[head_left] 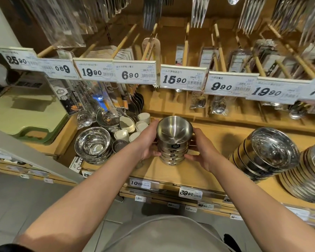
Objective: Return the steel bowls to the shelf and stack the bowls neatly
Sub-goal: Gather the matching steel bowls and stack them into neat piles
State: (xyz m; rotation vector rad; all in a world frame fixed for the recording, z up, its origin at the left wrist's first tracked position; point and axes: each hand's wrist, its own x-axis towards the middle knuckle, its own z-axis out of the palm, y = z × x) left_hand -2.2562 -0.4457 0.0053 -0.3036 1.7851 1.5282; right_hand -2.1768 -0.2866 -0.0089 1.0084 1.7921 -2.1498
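A stack of several small matt steel bowls (174, 140) stands on the wooden shelf (195, 171) at the centre, each with a dark label on its side. My left hand (148, 142) grips the stack's left side, thumb at the lower bowls and fingers round the back. My right hand (201, 150) holds the right side, thumb near the stack's base. The top bowl's mouth faces up and slightly towards me.
A stack of shiny steel bowls (93, 144) sits to the left with white cups (140, 126) behind it. Larger tilted bowl stacks (267, 153) and plates (309, 177) lie at the right. Price tags (182, 78) and hanging cutlery packs run overhead. A green tray (25, 115) is far left.
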